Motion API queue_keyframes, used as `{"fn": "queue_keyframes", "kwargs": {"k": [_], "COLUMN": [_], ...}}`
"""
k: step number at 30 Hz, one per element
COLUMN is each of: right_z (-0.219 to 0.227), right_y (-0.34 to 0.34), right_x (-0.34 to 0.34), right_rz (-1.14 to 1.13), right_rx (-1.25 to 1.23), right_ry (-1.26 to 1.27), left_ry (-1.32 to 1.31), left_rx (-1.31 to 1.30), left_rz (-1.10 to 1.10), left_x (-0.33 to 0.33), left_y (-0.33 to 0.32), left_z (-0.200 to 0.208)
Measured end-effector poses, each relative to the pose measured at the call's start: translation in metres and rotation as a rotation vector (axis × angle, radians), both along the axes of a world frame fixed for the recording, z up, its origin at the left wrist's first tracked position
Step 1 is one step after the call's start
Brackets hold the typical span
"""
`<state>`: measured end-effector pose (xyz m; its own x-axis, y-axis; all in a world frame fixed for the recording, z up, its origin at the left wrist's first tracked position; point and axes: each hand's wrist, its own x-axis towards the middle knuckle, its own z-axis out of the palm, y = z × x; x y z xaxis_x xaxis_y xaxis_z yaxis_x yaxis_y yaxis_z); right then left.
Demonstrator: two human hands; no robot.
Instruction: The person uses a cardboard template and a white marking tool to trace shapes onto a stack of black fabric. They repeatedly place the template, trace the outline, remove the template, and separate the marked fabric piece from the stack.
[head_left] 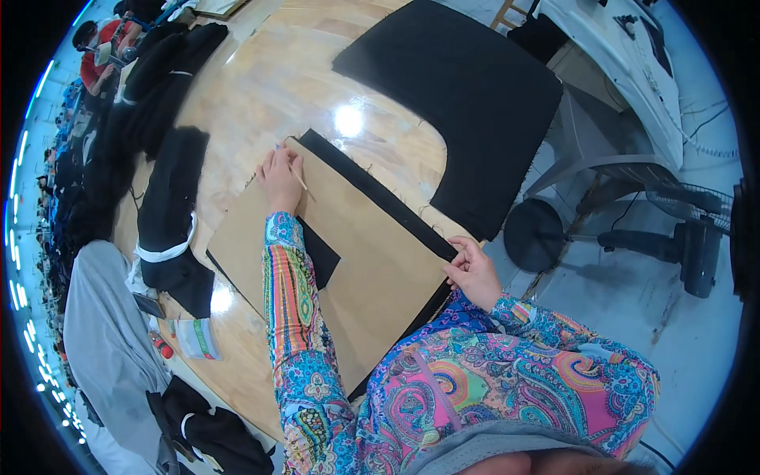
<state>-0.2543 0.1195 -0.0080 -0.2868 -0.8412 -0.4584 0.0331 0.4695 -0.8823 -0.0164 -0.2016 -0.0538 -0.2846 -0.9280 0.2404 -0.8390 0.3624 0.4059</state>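
Observation:
A brown cardboard pattern (380, 261) lies over black fabric (372, 198), whose frayed edge shows as a strip along the pattern's right side. Through a cut-out in the cardboard, a dark patch of fabric is visible. My left hand (282, 180) rests at the pattern's far corner, its fingers curled, with a thin pale stick like a pencil (300, 176) held in it. At the near right corner, my right hand (475, 273) pinches the edge of the fabric and cardboard between thumb and fingers. Whether it grips both layers is hard to see.
A large curved stack of black fabric (475, 103) covers the far right of the wooden table (261, 71). Tied black bundles (170, 214) lie along the left, near grey cloth (111, 317). A fan (689, 245) and a grey plastic chair (590, 134) stand right. Another person (99, 63) sits far left.

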Motion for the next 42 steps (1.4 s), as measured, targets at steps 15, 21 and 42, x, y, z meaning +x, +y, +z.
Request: {"fn": "queue_keyframes", "kwargs": {"k": [15,21,42], "right_z": [-0.005,-0.004,0.053], "right_y": [0.0,0.0,-0.097], "right_x": [0.0,-0.001,0.03], "right_rz": [-0.053,-0.042,0.677], "right_rx": [-0.008,-0.013,-0.765], "right_ry": [-0.11,-0.084,0.868], "left_ry": [-0.01,-0.012,-0.025], "left_rx": [-0.052,-0.043,-0.16], "left_rz": [0.026,0.026,0.062], "left_x": [0.001,-0.001,-0.011], "left_y": [0.0,0.0,0.008], "left_z": [-0.005,-0.005,-0.003]}}
